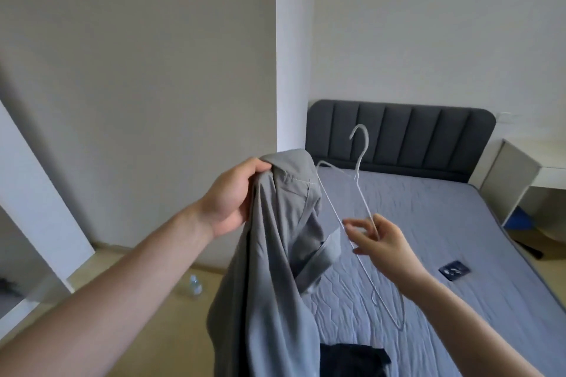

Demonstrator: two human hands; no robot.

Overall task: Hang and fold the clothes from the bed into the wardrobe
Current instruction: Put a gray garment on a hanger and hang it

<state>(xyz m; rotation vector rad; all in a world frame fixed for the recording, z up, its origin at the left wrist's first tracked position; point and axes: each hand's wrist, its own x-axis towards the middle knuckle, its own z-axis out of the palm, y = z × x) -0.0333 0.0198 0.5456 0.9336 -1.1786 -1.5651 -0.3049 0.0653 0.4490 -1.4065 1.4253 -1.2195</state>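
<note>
Two hands in view, both mine, raised over the near-left corner of the bed [428, 223]. Left hand [232, 196] is closed on the grey shirt [275, 254]: its grip is clamped on a bunch of fabric at the top, near the collar, and the rest of the garment hangs down in loose folds, one cuffed short sleeve jutting toward the right. Right hand [378, 240] holds the white wire hanger [361, 208], fingers pinched together on the wire at one shoulder bend; the other fingers are spread and slack. The hanger is tilted, hook pointing up against the dark padded headboard [428, 135], its far shoulder just beside the shirt's collar; I cannot tell whether wire and cloth touch there. A dark garment [352, 358] lies on the bed at the lower edge of view, partly behind the shirt. A small dark flat item [454, 269] rests on the mattress farther right. A clear plastic bottle [194, 283] stands on the floor by the wall.
</note>
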